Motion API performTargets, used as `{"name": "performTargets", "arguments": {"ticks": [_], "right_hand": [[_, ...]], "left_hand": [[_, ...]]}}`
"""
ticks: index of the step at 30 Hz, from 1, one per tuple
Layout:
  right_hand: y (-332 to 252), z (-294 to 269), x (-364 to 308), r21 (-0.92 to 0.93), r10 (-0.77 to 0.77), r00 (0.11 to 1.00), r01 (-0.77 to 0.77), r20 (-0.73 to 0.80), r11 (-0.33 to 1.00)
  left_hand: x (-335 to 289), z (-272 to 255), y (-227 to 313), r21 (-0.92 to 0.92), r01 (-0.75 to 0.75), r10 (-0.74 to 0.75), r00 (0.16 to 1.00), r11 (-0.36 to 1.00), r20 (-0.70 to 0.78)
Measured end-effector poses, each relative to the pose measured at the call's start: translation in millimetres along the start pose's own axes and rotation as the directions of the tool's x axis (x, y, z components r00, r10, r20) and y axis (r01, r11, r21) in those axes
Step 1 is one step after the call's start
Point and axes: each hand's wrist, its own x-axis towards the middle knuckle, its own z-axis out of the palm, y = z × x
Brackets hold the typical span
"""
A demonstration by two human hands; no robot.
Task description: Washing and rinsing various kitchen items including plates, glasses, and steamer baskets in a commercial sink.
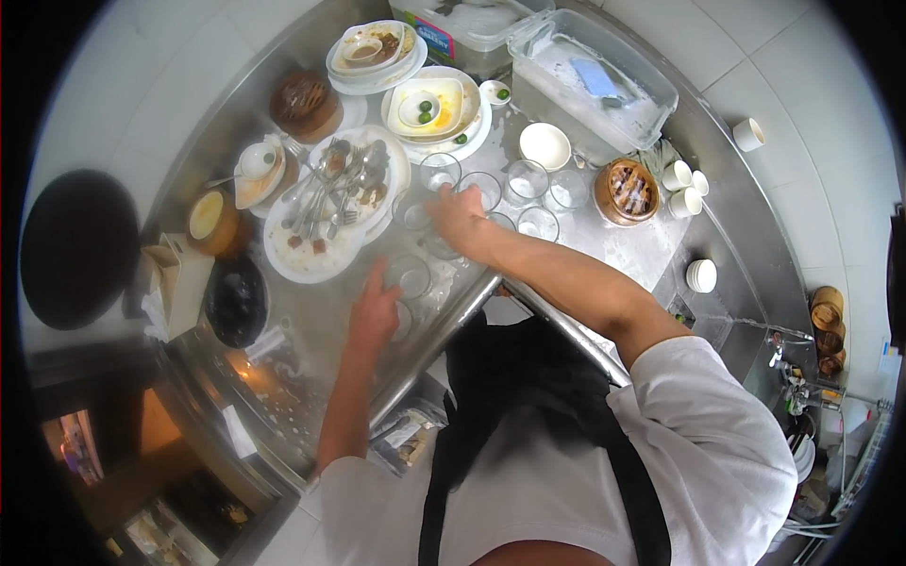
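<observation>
My left hand (374, 311) rests on a clear drinking glass (409, 274) standing on the wet steel counter (613, 250), fingers wrapped about its near side. My right hand (457, 215) reaches further out and grips another clear glass (415, 213) next to a white plate (293, 259) heaped with dirty forks and spoons. Several more empty glasses (527, 179) stand in a cluster just beyond and to the right of my right hand.
Stacks of dirty white plates (436, 108) and bowls sit at the far edge. A clear plastic tub (604, 80) stands at the back right, a bamboo steamer (627, 191) and small white cups (681, 187) beside it. A black pan (236, 300) lies at the left.
</observation>
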Motion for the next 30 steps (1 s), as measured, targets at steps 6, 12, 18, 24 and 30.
{"name": "performTargets", "arguments": {"ticks": [6, 12, 18, 24, 30], "right_hand": [[22.5, 23.3, 9.1, 0.416, -0.054, 0.981, 0.128, -0.185, 0.9], [27.1, 33.4, 23.2, 0.447, -0.08, 0.955, 0.207, -0.287, 0.87], [74.5, -39.6, -79.8, 0.732, 0.229, 0.841, 0.254, -0.49, 0.632], [172.9, -11.8, -280.8, 0.72, 0.459, 0.645, 0.212, -0.611, 0.66], [259.7, 191.7, -472.1, 0.826, 0.909, 0.416, -0.522, 0.027, 0.215]], "left_hand": [[2.6, -2.6, -0.8, 0.02, -0.035, 0.033, 0.997, 0.999, 0.075], [10.1, -3.5, 9.9, -0.055, -0.015, 0.023, 0.987, 0.998, 0.162], [23.2, -2.6, -13.7, -0.136, -0.079, 0.085, 0.996, 0.988, 0.036], [28.1, -63.6, -12.9, -0.329, -0.117, 0.101, 0.993, 0.937, -0.065], [88.6, -118.9, 208.6, -0.398, -0.492, 0.503, 0.86, 0.774, -0.086]]}}
